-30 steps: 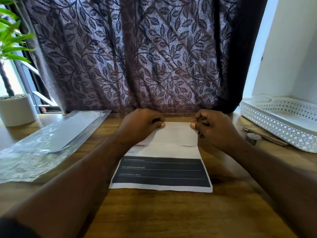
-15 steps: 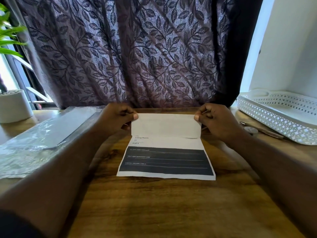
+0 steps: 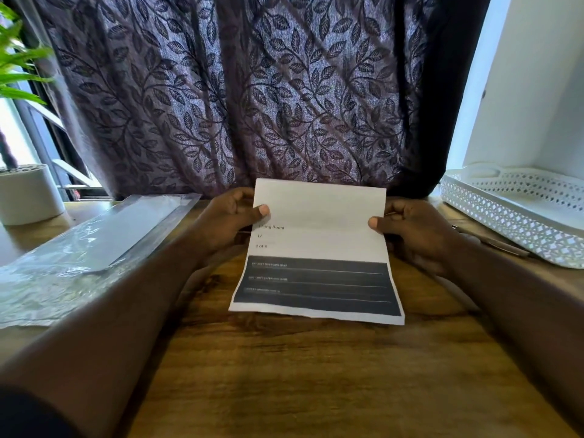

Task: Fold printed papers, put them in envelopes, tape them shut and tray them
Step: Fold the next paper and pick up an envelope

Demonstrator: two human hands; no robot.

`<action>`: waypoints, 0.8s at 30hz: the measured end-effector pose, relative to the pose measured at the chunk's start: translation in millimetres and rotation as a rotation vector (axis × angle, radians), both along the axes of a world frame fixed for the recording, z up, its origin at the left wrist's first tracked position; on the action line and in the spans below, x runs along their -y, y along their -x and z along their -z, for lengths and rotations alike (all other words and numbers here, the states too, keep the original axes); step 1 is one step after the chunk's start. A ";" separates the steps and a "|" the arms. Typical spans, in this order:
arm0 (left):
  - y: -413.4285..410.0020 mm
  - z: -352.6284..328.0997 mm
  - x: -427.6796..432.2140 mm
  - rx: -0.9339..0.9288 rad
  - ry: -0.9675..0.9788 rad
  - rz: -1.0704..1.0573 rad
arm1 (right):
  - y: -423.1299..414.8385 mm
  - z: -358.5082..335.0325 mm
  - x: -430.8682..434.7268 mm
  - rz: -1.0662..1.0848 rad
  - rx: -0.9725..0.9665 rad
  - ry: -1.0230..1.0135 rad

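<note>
Now both hands hold the printed paper up over the middle of the wooden table, in front of the person. The left hand pinches the sheet's left edge, its thumb pressed on the front face and its fingers curled behind. The right hand pinches the right edge at about the same height in the same way, thumb in front and fingers behind. The upper part of the sheet stands raised and is blank white. Below the thumbs are a few short lines of small print, then a wide dark block crossed by thin pale lines. The lower edge slopes down toward the person and lies close above the wood; whether it touches cannot be told.

To the left lies a clear plastic packet with a long pale strip inside it, flat on the table and well apart from the sheet. Behind it stands a white plant pot. At the right edge sits a white lattice tray, with a pen just beside its near wall. A leaf-patterned curtain hangs behind the table
</note>
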State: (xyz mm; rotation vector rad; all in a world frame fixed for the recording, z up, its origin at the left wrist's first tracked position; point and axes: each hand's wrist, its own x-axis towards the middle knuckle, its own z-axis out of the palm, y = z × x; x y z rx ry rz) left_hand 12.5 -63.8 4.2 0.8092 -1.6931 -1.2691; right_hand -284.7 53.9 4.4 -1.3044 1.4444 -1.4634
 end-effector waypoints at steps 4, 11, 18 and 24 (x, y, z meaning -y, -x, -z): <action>9.7 1.0 -6.8 0.026 -0.008 0.021 | 0.0 -4.1 -1.2 0.013 0.131 0.011; 4.0 -4.0 -5.5 -0.165 -0.108 0.011 | 0.5 -3.3 1.5 -0.037 0.193 0.016; 0.2 -2.9 -4.9 -0.122 -0.118 0.033 | 1.8 -5.2 1.1 -0.047 0.282 -0.038; 2.9 5.3 -4.3 0.120 0.101 -0.019 | 0.7 4.9 5.1 0.027 -0.069 -0.034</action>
